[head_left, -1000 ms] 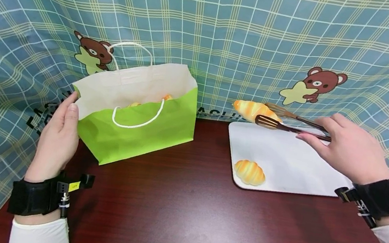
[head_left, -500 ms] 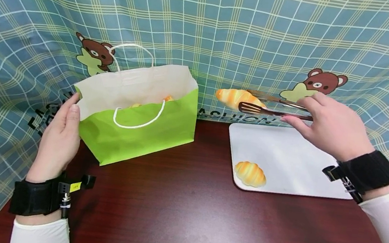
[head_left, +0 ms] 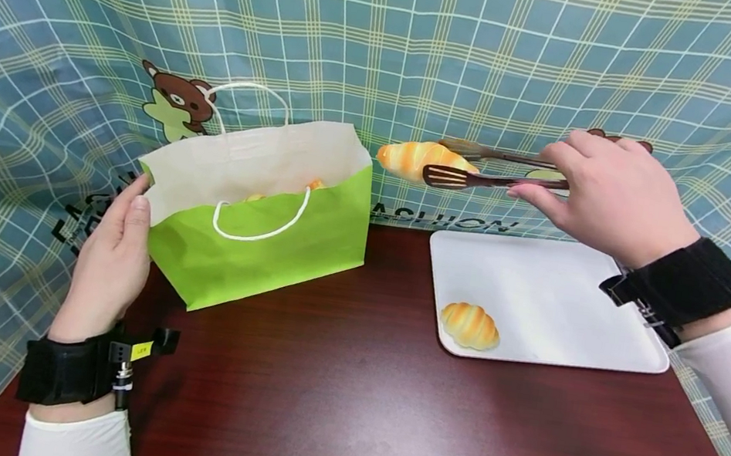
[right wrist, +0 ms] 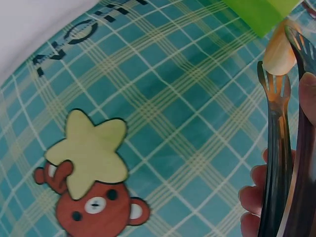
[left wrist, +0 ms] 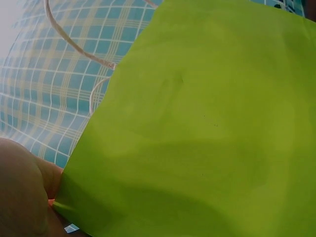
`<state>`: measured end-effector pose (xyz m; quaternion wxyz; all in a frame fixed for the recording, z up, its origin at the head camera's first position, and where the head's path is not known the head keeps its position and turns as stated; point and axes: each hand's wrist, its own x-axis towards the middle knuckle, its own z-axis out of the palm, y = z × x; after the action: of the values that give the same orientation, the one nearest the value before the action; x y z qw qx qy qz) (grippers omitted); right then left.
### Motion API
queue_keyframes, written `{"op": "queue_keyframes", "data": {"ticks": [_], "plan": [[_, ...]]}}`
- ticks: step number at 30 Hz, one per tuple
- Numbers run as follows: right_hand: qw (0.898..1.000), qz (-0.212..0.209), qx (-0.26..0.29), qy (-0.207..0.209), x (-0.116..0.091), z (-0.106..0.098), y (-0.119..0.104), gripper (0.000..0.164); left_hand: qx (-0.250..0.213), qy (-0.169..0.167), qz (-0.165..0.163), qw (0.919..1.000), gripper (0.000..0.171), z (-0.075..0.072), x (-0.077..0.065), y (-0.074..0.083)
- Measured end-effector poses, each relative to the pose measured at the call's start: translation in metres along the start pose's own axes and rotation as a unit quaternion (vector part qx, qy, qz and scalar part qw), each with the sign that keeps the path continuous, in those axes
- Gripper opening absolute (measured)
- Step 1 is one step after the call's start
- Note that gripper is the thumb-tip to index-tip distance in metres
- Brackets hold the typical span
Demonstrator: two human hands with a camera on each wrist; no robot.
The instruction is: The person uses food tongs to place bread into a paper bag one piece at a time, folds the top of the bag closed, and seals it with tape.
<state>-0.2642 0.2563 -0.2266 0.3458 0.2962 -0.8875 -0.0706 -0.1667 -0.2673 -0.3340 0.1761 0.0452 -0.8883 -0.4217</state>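
My right hand (head_left: 612,192) grips brown slotted tongs (head_left: 499,178), one arm of them under the thumb. Between the tong heads a striped croissant (head_left: 410,158) is held in the air, just right of the bag's opening. On the left stands a green paper bag (head_left: 263,260) with a white inside and white cord handles. My left hand (head_left: 112,255) pinches the bag's left rim between thumb and fingers; in the left wrist view the thumb and fingers (left wrist: 24,192) meet at the paper's edge. Parts of bread (head_left: 317,184) show inside the bag, mostly hidden by its front wall.
A white tray (head_left: 557,309) lies on the right of the dark red wooden table (head_left: 327,402). One small striped roll (head_left: 471,326) sits at its front left corner. Blue checked cloth (head_left: 405,46) with printed bears rises behind and at the sides.
The right hand has lifted the tongs and croissant up and leftward from over the tray toward the bag. The left hand and the bag have stayed nearly still.
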Motion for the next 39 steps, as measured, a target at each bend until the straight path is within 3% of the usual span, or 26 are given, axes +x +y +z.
{"op": "queue_keyframes", "data": {"ticks": [16, 27, 39], "plan": [[0.999, -0.05, -0.009, 0.006, 0.046, -0.015, -0.031, 0.053, -0.002, -0.003, -0.002, 1.0, 0.051, 0.0, 0.0, -0.003], [0.997, -0.073, -0.014, -0.003, 0.078, -0.007, -0.049, 0.059, 0.001, 0.0, -0.001, 1.0, 0.052, 0.0, -0.001, -0.002], [0.994, -0.099, -0.011, -0.049, 0.116, -0.004, -0.072, 0.053, 0.0, 0.003, 0.001, 1.0, 0.051, -0.001, 0.0, 0.0]]}}
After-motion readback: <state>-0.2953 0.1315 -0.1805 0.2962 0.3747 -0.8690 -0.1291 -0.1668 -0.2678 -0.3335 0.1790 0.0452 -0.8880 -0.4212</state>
